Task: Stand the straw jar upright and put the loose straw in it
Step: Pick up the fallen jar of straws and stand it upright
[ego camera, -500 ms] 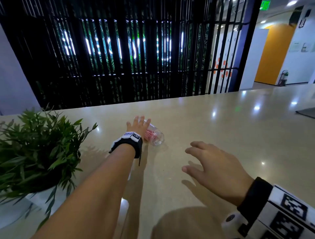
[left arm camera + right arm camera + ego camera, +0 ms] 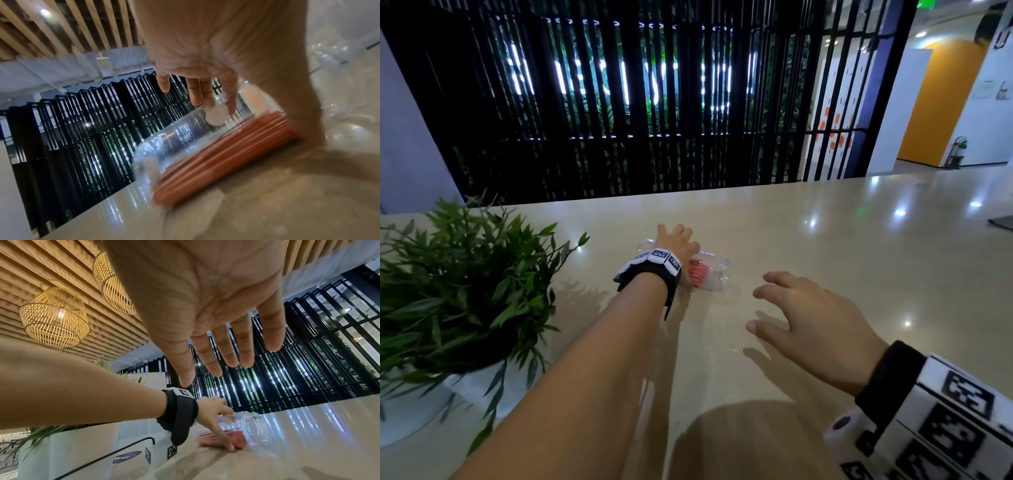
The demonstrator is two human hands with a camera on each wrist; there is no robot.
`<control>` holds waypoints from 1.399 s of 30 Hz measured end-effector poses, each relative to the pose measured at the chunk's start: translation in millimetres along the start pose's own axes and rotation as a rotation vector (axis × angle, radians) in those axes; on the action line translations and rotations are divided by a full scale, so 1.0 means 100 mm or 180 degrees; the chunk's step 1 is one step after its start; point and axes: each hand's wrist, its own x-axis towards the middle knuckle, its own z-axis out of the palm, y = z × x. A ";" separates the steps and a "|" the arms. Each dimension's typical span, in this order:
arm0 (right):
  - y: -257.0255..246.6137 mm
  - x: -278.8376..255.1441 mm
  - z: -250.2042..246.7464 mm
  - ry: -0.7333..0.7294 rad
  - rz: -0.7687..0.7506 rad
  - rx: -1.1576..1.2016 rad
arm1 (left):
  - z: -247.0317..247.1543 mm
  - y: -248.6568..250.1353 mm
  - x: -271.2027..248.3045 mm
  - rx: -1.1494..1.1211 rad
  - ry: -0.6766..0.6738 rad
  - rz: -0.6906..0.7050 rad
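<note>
A clear plastic straw jar (image 2: 710,279) lies on its side on the beige counter (image 2: 825,240), threaded mouth toward the right, with several red straws (image 2: 697,274) inside. My left hand (image 2: 676,245) lies over its middle: fingers curl over the top and the thumb presses its near side. The left wrist view shows the jar (image 2: 174,142) and straws (image 2: 222,159) under my left hand (image 2: 205,95). My right hand (image 2: 756,311) hovers right of the jar, fingers spread, holding nothing. From the right wrist I see the jar (image 2: 252,426). No loose straw is visible.
A leafy plant (image 2: 448,291) in a white pot stands on the counter at the left, close to my left forearm. A black slatted screen (image 2: 619,120) rises behind the counter's far edge. A dark flat object (image 2: 1001,221) pokes in at the right edge.
My left hand has come down from reaching at the jar's far end to wrapping over its middle. The right hand has stayed in place.
</note>
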 end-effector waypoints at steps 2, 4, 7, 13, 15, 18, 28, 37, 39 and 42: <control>-0.03 0.02 -0.01 0.0048 0.0007 0.0043 | -0.01 0.01 -0.11 -0.0245 -0.0112 -0.0032; -0.06 0.02 -0.03 0.0074 0.0013 0.0073 | 0.00 0.03 -0.23 -0.1084 -0.0253 -0.0172; -0.08 0.02 -0.05 0.0081 0.0040 0.0148 | -0.06 0.07 -0.41 -0.1980 -0.0566 -0.0350; -0.16 -0.04 -0.08 0.0094 0.0126 0.0250 | -0.24 0.11 -0.71 -0.2009 -0.1000 -0.0323; -0.18 -0.07 -0.09 0.0059 0.0202 0.0189 | -0.20 0.15 -0.80 -0.2200 -0.0989 -0.0352; -0.18 -0.10 -0.08 0.0018 0.0338 0.0215 | -0.25 0.14 -0.95 -0.2534 -0.0880 -0.0412; -0.42 -0.34 -0.19 0.0213 0.0364 0.2011 | -0.82 0.15 -1.77 -0.4800 0.0430 -0.0924; -0.80 -0.79 -0.25 0.0268 0.0157 0.3301 | -1.25 0.33 -2.63 -0.5881 0.0793 -0.0658; -0.80 -0.89 -0.23 0.0223 0.0089 0.3304 | -1.30 0.38 -2.81 -0.5989 0.0887 -0.0652; -0.89 -1.09 -0.25 0.0143 -0.0090 0.3288 | -1.32 0.43 -3.08 -0.6063 0.1207 -0.0775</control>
